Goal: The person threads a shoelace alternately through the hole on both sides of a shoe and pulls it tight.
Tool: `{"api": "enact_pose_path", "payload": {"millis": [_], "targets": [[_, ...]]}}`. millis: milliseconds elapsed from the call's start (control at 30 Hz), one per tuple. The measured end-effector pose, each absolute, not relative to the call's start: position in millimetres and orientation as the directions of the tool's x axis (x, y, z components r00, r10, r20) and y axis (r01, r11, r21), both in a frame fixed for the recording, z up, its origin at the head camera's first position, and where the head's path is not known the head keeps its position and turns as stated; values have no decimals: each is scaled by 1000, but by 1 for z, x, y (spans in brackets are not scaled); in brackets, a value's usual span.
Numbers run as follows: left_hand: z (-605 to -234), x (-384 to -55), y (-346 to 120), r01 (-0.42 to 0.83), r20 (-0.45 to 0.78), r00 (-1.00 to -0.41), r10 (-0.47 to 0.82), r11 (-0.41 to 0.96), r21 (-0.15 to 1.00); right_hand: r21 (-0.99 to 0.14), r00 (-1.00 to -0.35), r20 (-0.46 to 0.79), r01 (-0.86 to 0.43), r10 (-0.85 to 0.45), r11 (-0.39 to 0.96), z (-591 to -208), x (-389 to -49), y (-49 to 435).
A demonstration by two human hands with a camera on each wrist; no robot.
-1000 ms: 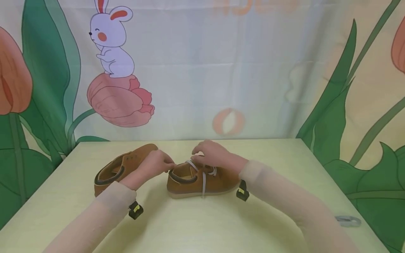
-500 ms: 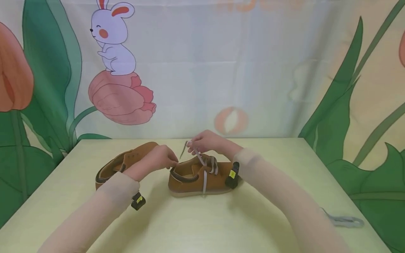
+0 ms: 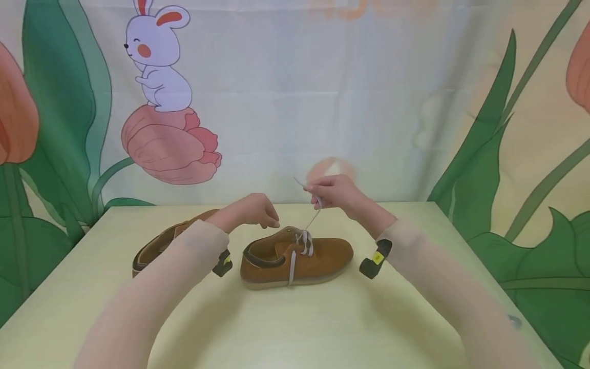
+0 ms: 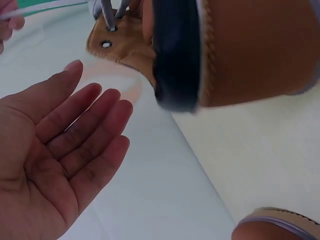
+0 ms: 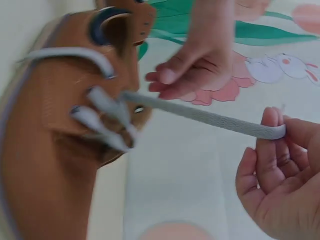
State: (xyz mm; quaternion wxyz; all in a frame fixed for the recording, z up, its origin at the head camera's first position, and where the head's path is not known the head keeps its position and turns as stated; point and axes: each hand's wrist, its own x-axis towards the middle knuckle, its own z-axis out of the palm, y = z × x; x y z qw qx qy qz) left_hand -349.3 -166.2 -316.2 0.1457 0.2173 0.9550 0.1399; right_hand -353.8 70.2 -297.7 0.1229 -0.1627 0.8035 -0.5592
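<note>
A brown low shoe [image 3: 324,256] stands on the table, toe to the right, with light grey lacing in its front eyelets. My right hand [image 3: 336,192] pinches a shoelace [image 5: 205,117] between thumb and fingers, above and behind the shoe. The lace runs taut down to an eyelet, and its loose tip pokes out past the fingers. Another lace stretch hangs over the shoe's near side. My left hand [image 3: 255,210] hovers just above the collar, apart from it. In the left wrist view its palm faces the camera, fingers relaxed, holding nothing.
A second brown shoe [image 3: 149,252] lies to the left, partly hidden by my left sleeve. At the table's right edge a grey lace loop [image 3: 514,321] shows past my right sleeve. A printed curtain [image 3: 267,102] hangs behind the table.
My right hand has risen and moved right, drawing the lace up through the shoe. My left hand has come away from the collar, upward and to the right.
</note>
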Motion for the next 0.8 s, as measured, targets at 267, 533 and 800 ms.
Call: {"api": "enact_pose_path", "payload": {"millis": [267,533,800], "targets": [[-317,-353,-151,392,-222,-858,464,869,302,-836,-892,-89,-175,-444,519,-335,-336,67],[-322,-355,-150,350,-225,-865,449,861,370,-753,-897,-54,-252,-438,608,-364,-335,51],[-330,-364,-152,318,-247,-859,449,844,432,-766,-896,-39,-257,-442,588,-369,-333,44]]}}
